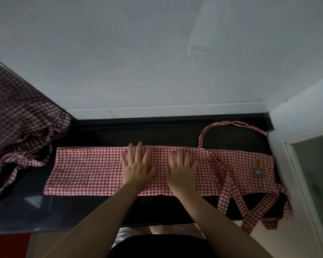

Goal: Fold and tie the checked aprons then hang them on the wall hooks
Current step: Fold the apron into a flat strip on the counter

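Note:
A red-and-white checked apron (90,170) lies folded into a long flat strip across the black counter (104,211). Its neck loop (231,124) curves toward the back wall on the right. Its tie straps (248,209) trail over the counter's front edge at the right, and a small label and flower badge (257,168) sit near its right end. My left hand (137,166) and my right hand (183,173) lie flat side by side on the middle of the strip, fingers spread and straight.
A heap of darker checked aprons (21,131) is piled at the left end of the counter. A white tiled wall (138,62) rises behind. A white wall corner and door frame (295,146) close the right end.

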Available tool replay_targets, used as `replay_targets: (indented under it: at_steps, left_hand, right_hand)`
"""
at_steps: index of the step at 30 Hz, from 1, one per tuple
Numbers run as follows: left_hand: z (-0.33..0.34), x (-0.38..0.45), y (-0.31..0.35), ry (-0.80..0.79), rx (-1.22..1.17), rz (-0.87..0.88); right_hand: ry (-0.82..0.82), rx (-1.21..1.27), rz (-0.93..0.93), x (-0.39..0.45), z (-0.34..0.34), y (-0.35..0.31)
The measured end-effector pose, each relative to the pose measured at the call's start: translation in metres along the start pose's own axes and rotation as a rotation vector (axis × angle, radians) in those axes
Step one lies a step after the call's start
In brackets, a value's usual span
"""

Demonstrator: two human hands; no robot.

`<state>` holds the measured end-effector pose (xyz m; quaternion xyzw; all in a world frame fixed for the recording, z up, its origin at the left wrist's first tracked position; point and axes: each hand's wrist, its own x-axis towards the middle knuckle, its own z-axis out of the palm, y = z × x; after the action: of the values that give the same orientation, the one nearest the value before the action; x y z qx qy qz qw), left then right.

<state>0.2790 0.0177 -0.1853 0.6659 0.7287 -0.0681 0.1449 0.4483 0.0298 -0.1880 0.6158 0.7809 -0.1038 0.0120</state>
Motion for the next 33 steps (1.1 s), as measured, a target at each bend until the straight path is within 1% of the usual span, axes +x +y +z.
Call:
replay_targets:
  at_steps: [2,5,7,10,12,14,16,17,19,21,23,25,28,31,33]
  left_hand:
    - [0.012,-0.003,-0.01,-0.007,-0.014,-0.024]
    - [0.017,0.0,-0.017,0.008,-0.023,0.044]
    - [0.02,0.0,-0.021,0.011,-0.001,0.083]
    - [0.023,-0.004,-0.044,0.003,-0.008,0.026]
    - [0.019,-0.005,-0.063,-0.001,-0.02,-0.021]
    - [0.014,-0.003,-0.074,-0.02,0.006,-0.036]
    - [0.005,-0.008,-0.086,-0.023,0.033,-0.03]
    - [0.001,-0.011,-0.088,-0.016,0.029,-0.015]
    - [-0.004,-0.027,-0.104,-0.019,-0.024,-0.022]
    - [0.002,-0.043,-0.122,-0.033,-0.074,-0.049]
    - [0.009,-0.056,-0.148,-0.065,-0.107,-0.087]
    - [0.019,-0.063,-0.174,-0.042,-0.082,-0.073]
    - [0.021,-0.062,-0.211,0.017,-0.066,-0.076]
    - [0.014,-0.057,-0.227,0.041,-0.178,-0.225]
    - [0.004,-0.054,-0.23,0.064,-0.297,-0.339]
  right_hand:
    - [-0.065,-0.012,0.032,-0.005,0.009,0.005]
    - [-0.072,-0.026,0.009,0.004,0.01,0.022]
    - [-0.063,-0.087,-0.013,0.012,0.007,0.044]
    - [-0.067,-0.209,-0.024,0.025,-0.004,0.073]
    - [-0.089,-0.269,0.018,0.029,-0.011,0.072]
    - [-0.108,-0.284,0.103,0.029,-0.013,0.054]
    - [-0.061,-0.228,0.113,0.026,-0.01,0.013]
    - [-0.038,-0.187,0.07,0.024,-0.009,-0.009]
    - [-0.014,-0.089,-0.104,0.017,-0.003,-0.072]
    - [-0.027,-0.008,-0.264,0.009,0.01,-0.128]
    - [-0.067,0.019,-0.331,0.003,0.024,-0.167]
    - [-0.108,-0.024,-0.324,-0.002,0.039,-0.179]
    - [-0.122,-0.083,-0.305,0.0,0.047,-0.182]
    - [-0.167,-0.114,-0.295,0.007,0.046,-0.192]
    - [-0.209,-0.121,-0.276,0.01,0.045,-0.199]
